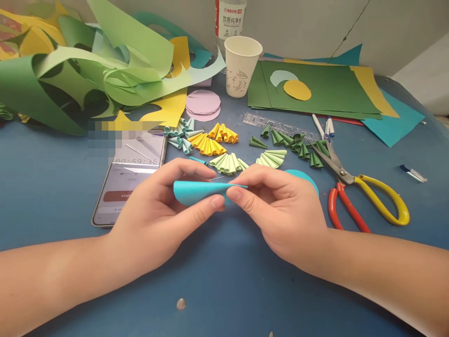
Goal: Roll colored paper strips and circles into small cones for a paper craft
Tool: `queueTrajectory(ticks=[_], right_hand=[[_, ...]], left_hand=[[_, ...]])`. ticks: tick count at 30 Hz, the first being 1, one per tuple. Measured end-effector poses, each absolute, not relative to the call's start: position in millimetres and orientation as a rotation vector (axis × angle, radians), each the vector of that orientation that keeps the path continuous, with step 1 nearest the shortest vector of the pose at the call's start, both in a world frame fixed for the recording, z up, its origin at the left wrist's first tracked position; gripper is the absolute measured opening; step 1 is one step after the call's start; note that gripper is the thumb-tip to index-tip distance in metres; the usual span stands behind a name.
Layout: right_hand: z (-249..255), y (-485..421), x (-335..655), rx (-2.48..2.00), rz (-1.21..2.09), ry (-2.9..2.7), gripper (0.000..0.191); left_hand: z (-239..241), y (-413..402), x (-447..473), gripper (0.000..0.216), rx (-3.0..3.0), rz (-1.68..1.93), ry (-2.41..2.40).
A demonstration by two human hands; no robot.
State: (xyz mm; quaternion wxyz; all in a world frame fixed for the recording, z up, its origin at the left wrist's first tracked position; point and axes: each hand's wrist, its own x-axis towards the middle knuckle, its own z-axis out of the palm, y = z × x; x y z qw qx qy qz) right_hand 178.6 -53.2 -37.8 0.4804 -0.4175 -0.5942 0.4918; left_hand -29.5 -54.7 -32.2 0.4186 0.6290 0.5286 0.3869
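Observation:
A blue piece of paper, curled into a cone, is held between both hands. My left hand grips its wider end, thumb in front and fingers behind. At the narrow tip, my right hand pinches the paper between thumb and fingers. A blue paper circle lies partly hidden behind my right hand. Just beyond the hands sit small rolled cones in groups: light green cones, yellow cones, pale blue cones and dark green cones. A thin needle-like rod shows between the hands.
Scissors lie open at right, near pens and a clear ruler. A phone is at left. Behind stand a paper cup and a bottle, between paper scraps and green sheets. Lilac circles lie before them.

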Motion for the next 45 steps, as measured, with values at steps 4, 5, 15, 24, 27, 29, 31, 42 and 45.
queueTrajectory(ticks=[4,5,15,24,27,29,31,42,45], right_hand=[[-38.7,-53.4,177.7,-1.034,1.251,-1.396,0.023],[-39.0,-53.3,177.5,-1.037,1.264,-1.382,0.026],[-38.0,-54.2,176.2,-1.037,1.371,-1.318,0.033],[-35.4,-54.1,178.4,-1.051,1.26,-1.402,0.035],[-37.4,-54.8,178.3,-1.077,1.21,-1.441,0.031],[-37.7,-55.1,178.7,-1.082,1.192,-1.462,0.028],[-37.4,-55.1,179.2,-1.076,1.191,-1.472,0.027],[-36.2,-54.1,179.3,-1.003,1.199,-1.624,0.006],[-36.3,-54.0,179.3,-0.996,1.189,-1.64,0.006]], left_hand=[[-34.3,-55.7,-29.0,0.036,1.494,0.974,1.266],[-34.6,-55.8,-28.8,0.036,1.482,0.98,1.258],[-36.8,-55.0,-29.4,0.038,1.447,1.018,1.265],[-33.7,-56.7,-27.1,0.037,1.364,1.044,1.328],[-34.6,-57.4,-27.2,0.04,1.326,1.057,1.303],[-35.2,-57.7,-27.4,0.041,1.307,1.057,1.273],[-35.8,-57.8,-27.8,0.043,1.294,1.053,1.244],[-33.4,-60.0,-29.0,0.049,1.44,0.959,1.18],[-31.9,-60.6,-27.7,0.048,1.445,0.943,1.177]])
